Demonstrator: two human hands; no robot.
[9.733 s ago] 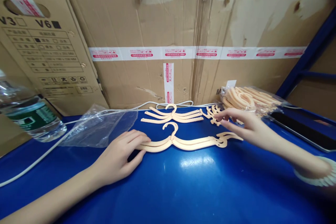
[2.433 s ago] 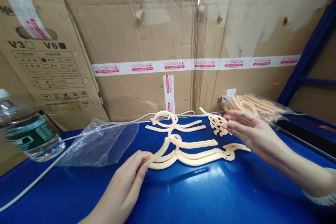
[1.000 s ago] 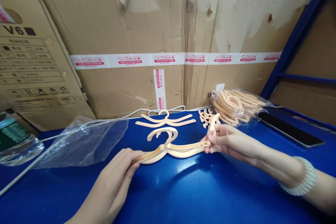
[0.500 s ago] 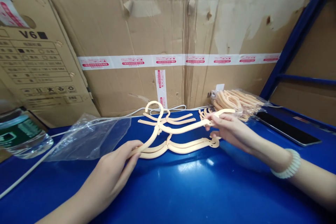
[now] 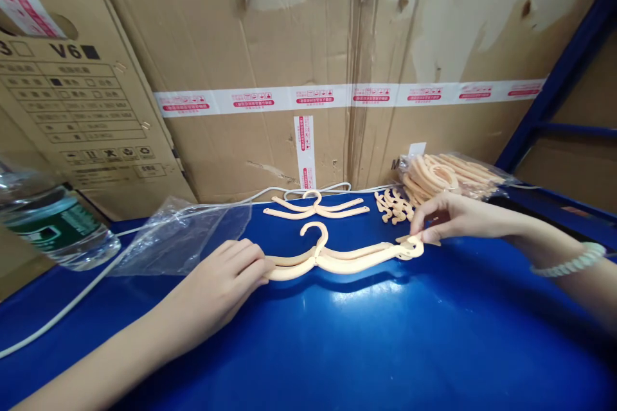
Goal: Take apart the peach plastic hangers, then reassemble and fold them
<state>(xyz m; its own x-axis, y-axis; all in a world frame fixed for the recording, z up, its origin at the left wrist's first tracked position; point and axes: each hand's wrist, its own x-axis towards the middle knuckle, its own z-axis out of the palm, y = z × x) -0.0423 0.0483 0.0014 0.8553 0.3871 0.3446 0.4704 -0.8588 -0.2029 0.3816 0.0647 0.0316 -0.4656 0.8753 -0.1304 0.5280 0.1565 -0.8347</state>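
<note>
A beige plastic clothes hanger [image 5: 342, 264] lies low over the blue table, its hook upright and its arms in two layers. My left hand [image 5: 243, 270] is closed over its left end, hiding that tip. At the right end, a small curved hook piece [image 5: 415, 246] sits by the arm's tip. My right hand [image 5: 443, 218] pinches there with thumb and fingers; a thin beige tip shows beneath the hand. Behind, another hanger [image 5: 315, 208] with crossed arms rests on the table. A heap of small beige hooks [image 5: 394, 205] lies just left of my right hand.
A clear bag of beige hanger parts [image 5: 453, 173] stands at the back right, with a dark phone [image 5: 535, 213] partly behind my arm. At left are a water bottle [image 5: 60, 225], a clear plastic bag [image 5: 178, 237] and a white cable [image 5: 53, 324]. Cardboard [image 5: 260, 141] walls the back.
The hanger held between my hands has come down onto the layered arms below. My right hand has moved right, to the hanger's right end. The view has shifted slightly.
</note>
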